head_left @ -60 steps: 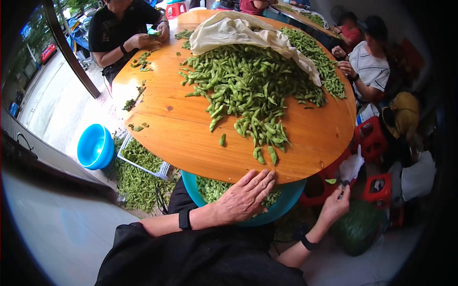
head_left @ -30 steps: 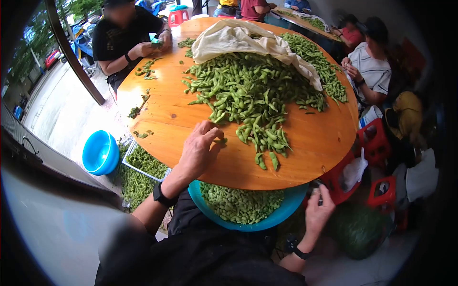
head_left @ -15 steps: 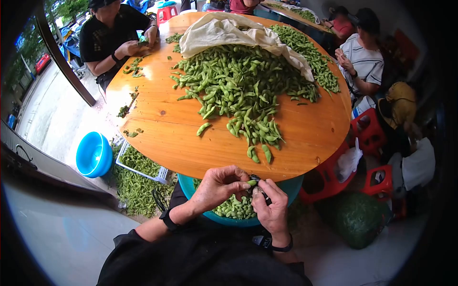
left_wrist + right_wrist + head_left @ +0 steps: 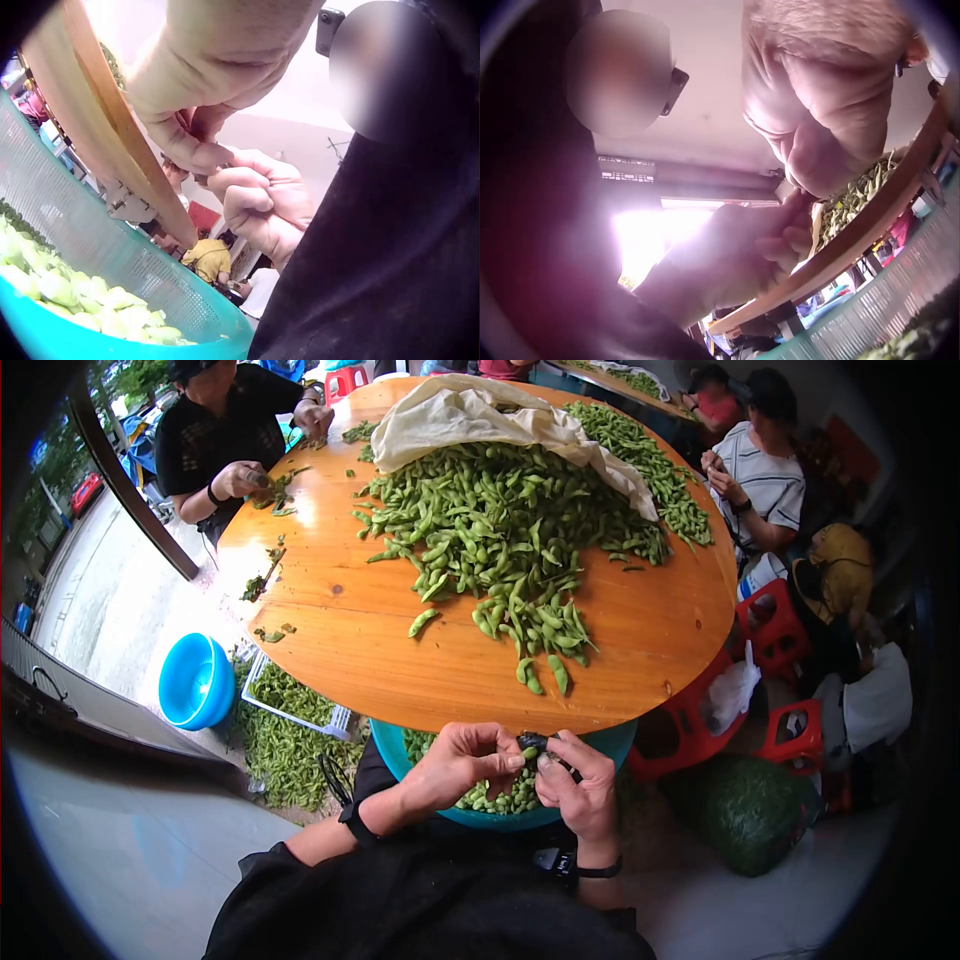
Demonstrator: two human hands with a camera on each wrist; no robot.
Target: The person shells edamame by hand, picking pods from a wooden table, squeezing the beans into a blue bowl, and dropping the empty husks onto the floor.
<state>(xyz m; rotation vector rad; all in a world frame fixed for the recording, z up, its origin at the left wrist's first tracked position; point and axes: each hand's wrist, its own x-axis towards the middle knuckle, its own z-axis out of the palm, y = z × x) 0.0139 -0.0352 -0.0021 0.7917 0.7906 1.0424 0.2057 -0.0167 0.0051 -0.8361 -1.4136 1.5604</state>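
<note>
Hands (image 4: 452, 765) (image 4: 582, 792) hold a pod (image 4: 529, 754) and dark object (image 4: 534, 740).

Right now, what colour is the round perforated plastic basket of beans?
The round perforated plastic basket is turquoise, showing best in the left wrist view.

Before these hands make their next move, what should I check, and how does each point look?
1. Pod gripped: ok, the left hand pinches it.
2. Right hand in place: ok, its fingers are at the pod.
3. Dark thing at the right fingertips recognisable: cannot tell what it is.
4. Pod split open: cannot tell, fingers cover part.
5. Basin below the hands: ok.
6. Pile left on the table: ok, plenty.
</note>
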